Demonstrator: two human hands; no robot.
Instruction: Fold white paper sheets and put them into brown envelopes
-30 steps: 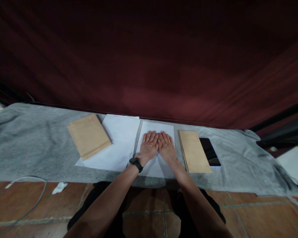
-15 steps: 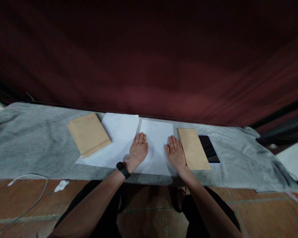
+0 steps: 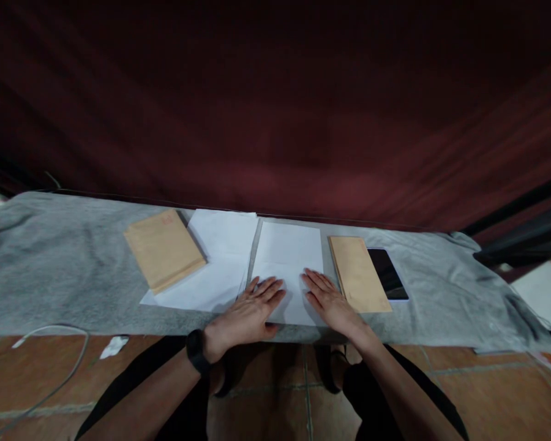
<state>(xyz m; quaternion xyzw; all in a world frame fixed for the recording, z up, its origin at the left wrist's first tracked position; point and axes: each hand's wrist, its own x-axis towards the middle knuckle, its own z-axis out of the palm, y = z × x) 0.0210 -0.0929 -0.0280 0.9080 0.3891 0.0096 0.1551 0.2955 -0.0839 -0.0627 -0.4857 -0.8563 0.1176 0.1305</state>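
A white sheet of paper lies lengthwise in front of me, with a faint crease across its middle. My left hand rests at its lower left edge, fingers outstretched and a dark watch on the wrist. On the lower right part of the sheet lies my right hand, flat with its fingers straight. Just right of that hand is a stack of brown envelopes. More white paper lies to the left, partly under another pile of brown envelopes.
A dark-screened tablet or phone lies partly under the right envelopes. Grey cloth covers the low surface. A dark red curtain hangs behind it. On the tiled floor are a white cable and a crumpled white scrap.
Both hands have slid toward me, down the sheet to its near end. The left hand has turned more sideways. The envelopes and other papers stay where they were.
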